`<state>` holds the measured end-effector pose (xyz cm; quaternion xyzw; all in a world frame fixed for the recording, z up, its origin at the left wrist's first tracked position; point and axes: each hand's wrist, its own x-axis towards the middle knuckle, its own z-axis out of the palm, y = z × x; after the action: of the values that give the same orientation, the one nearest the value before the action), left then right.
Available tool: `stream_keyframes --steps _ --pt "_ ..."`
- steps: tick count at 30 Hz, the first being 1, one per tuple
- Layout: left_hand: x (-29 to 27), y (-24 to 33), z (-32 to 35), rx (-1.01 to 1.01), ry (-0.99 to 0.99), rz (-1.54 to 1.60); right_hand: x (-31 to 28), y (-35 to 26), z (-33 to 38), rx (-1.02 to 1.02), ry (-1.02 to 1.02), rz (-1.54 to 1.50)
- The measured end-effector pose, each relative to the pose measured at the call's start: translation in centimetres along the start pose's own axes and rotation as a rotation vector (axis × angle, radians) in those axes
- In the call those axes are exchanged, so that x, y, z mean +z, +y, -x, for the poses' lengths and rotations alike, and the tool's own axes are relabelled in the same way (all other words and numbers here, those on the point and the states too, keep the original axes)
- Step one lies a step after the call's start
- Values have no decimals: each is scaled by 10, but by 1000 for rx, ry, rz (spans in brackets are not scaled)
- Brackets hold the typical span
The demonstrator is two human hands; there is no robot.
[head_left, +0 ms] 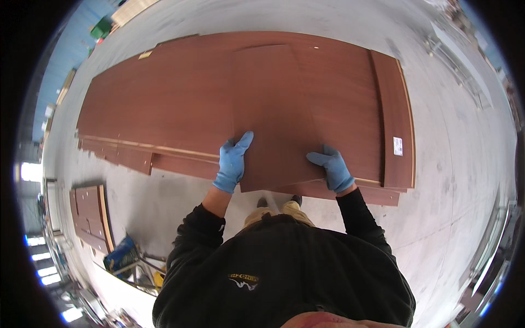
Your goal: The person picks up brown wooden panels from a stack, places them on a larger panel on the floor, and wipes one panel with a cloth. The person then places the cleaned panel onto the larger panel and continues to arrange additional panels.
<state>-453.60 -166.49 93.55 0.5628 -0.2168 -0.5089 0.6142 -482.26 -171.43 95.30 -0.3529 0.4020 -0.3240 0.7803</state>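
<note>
A reddish-brown panel [270, 120] lies lengthwise away from me, its near end jutting past the edge of a stack of large brown boards [164, 104]. My left hand [232, 163], in a blue glove, grips the panel's left edge with the thumb on top. On the opposite edge, my right hand [332, 168], gloved too, holds the panel with its thumb over the face. The fingers under the panel are hidden on both sides.
A narrow brown board [391, 120] with a white label lies across the stack's right end. On the floor at lower left are more brown panels [90, 218] and a blue bag [121, 255]. A long pale rack [456, 60] stands at far right.
</note>
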Motion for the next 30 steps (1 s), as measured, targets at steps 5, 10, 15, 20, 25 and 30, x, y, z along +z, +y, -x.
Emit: stream_keyframes --steps 5,10,15,20,25,30 --pt "-37 30 32 120 119 83 52 9 3 -209 -33 235" --pt "-123 86 94 343 246 -29 134 29 -5 -332 -280 299" --pt "-246 121 161 490 336 -155 246 84 -17 -290 -476 241" --pt "-384 132 220 475 454 -189 400 188 -31 -308 -333 283" --pt "-486 140 247 486 623 -107 525 255 -50 -356 -314 493" --pt "-627 169 244 383 398 233 641 308 -84 -311 -328 618"
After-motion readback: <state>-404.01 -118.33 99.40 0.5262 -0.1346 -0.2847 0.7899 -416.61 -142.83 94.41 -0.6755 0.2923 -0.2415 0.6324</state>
